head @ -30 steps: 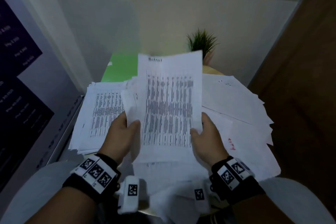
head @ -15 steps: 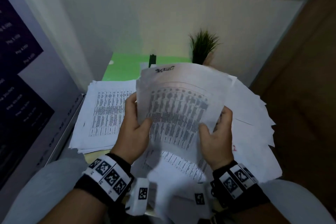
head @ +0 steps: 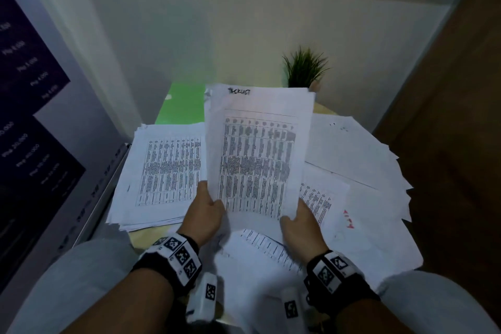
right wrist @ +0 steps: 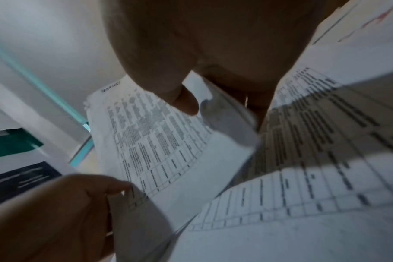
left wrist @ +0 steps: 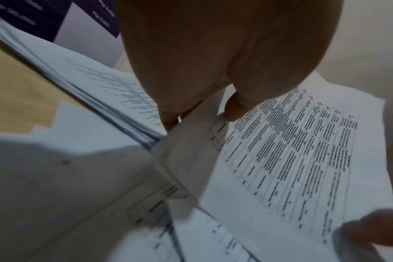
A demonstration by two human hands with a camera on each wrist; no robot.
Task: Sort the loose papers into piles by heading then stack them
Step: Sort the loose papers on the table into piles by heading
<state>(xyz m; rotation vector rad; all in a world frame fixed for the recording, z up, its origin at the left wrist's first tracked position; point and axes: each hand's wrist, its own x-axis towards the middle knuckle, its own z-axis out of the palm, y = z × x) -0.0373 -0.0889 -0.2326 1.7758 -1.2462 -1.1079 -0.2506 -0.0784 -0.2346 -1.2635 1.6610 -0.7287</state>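
I hold 1 sheet point(head: 257, 154) up over the table point(head: 325, 109), tilted toward me. My left hand point(head: 202, 215) pinches its lower left edge and my right hand point(head: 301, 224) pinches its lower right corner, thumbs on the printed face. A handwritten heading tops its printed grid. Below on the left lies a neat pile point(head: 162, 171), face up. On the right spreads a loose heap point(head: 366, 176), with red marks on 1 page. A plant point(head: 305, 68) stands behind.

Pale wall point(head: 271, 35) — potted plant point(head: 305, 68) — dim light.
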